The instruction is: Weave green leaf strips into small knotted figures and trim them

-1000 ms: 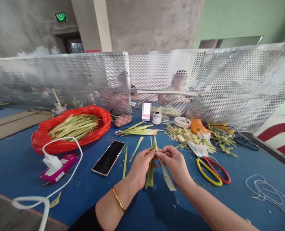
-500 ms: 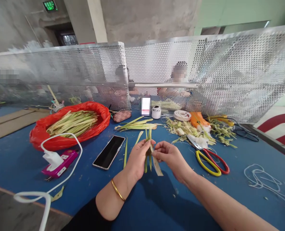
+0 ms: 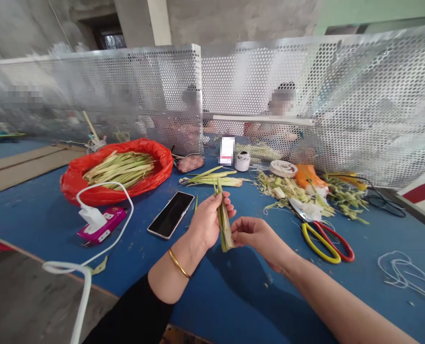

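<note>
My left hand [image 3: 207, 220] grips a small bundle of green leaf strips [image 3: 223, 217] upright above the blue table [image 3: 234, 296], fingers wrapped round its middle. A gold bangle [image 3: 178, 263] circles that wrist. My right hand [image 3: 255, 235] pinches the lower end of the same strips, fingers curled together. The strip tips stick up past my left thumb.
A red bag of leaf strips [image 3: 117, 172] lies far left, a black phone [image 3: 171, 220] and a pink power strip with white charger [image 3: 97, 223] nearer. Yellow and red scissors [image 3: 325, 236], leaf scraps [image 3: 298, 193], loose strips [image 3: 212, 179] sit right. People work behind a perforated metal screen [image 3: 305, 95].
Both hands drew closer together and the loose hanging strip ends have been gathered into a tighter bundle; my right hand slid down to the bundle's lower end. The camera tilted downward.
</note>
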`<move>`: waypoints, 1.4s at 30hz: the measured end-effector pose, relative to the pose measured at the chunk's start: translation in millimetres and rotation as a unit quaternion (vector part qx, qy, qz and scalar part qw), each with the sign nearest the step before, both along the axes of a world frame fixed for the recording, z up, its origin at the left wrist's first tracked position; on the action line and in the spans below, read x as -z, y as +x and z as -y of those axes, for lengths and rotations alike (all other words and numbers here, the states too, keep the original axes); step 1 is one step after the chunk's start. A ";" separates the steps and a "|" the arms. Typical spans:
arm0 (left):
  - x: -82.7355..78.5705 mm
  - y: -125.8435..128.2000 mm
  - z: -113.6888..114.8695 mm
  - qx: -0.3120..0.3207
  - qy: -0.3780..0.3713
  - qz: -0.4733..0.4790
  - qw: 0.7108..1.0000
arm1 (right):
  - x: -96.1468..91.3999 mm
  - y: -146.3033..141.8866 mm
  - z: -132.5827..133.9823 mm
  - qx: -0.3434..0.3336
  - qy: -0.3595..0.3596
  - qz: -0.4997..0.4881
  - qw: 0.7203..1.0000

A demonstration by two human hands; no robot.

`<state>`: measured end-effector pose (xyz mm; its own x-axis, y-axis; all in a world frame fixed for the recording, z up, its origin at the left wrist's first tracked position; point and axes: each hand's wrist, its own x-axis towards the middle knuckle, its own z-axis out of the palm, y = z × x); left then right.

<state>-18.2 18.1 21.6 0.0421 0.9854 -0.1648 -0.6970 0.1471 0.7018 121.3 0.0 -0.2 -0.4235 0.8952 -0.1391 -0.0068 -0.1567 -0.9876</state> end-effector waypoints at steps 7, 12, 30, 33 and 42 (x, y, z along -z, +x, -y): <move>-0.8 -1.5 -0.3 -0.004 -0.003 -0.002 1.000 | 4.3 -0.7 -0.8 -0.012 0.005 0.006 1.000; -0.8 1.0 0.7 -0.002 -0.010 -0.015 1.000 | 8.0 -3.0 -1.4 -0.021 0.010 0.001 1.000; -17.7 -61.9 -23.1 -0.137 -0.028 0.036 0.989 | 16.9 -51.4 -113.0 -0.076 0.496 0.464 0.730; -15.3 -60.1 -23.8 -0.141 -0.021 0.021 0.990 | 19.6 -60.4 -130.7 -0.073 0.493 0.443 0.745; -16.0 -28.9 -16.2 -0.101 -0.005 -0.043 0.994 | -10.2 4.1 -72.9 0.105 0.364 0.297 0.876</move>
